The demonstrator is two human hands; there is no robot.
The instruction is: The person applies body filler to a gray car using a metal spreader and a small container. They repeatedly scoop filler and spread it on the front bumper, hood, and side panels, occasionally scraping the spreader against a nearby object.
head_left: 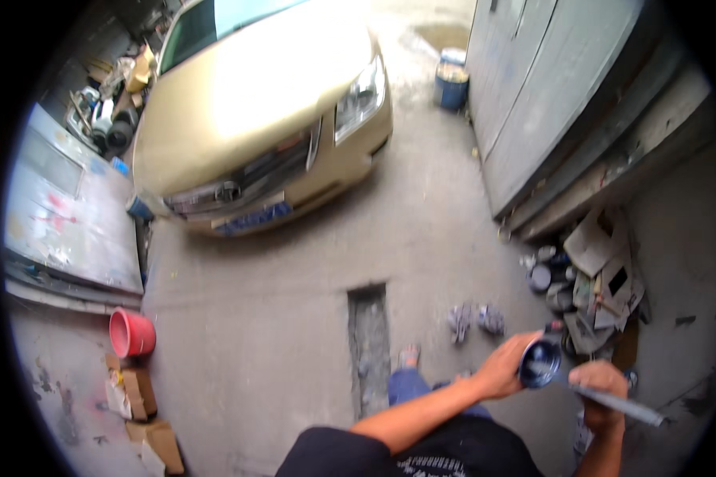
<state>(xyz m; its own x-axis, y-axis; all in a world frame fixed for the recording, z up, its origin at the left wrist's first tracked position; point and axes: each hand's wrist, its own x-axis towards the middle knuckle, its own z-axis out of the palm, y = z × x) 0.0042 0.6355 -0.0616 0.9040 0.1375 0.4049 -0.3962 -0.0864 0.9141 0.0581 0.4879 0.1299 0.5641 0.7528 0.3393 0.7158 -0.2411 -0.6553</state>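
Observation:
My left hand (501, 372) is wrapped round a dark blue cup or small can (542, 351), tilted so its open mouth faces up at me. Something pale and shiny shows inside it, too blurred to name. Close by on the right, my right hand (601, 380) is closed round a long flat grey stick (635, 409). One end of the stick sticks out to the lower right; the other lies near the cup's rim. Whether it touches the rim I cannot tell.
A gold car (254, 119) stands ahead on the left. A long recess (367, 342) is cut in the floor, with a pair of shoes (476, 319) to its right. Cardboard scraps (601, 278) and cans lie at right. A red bucket (133, 334) is at left, a blue drum (452, 86) far off.

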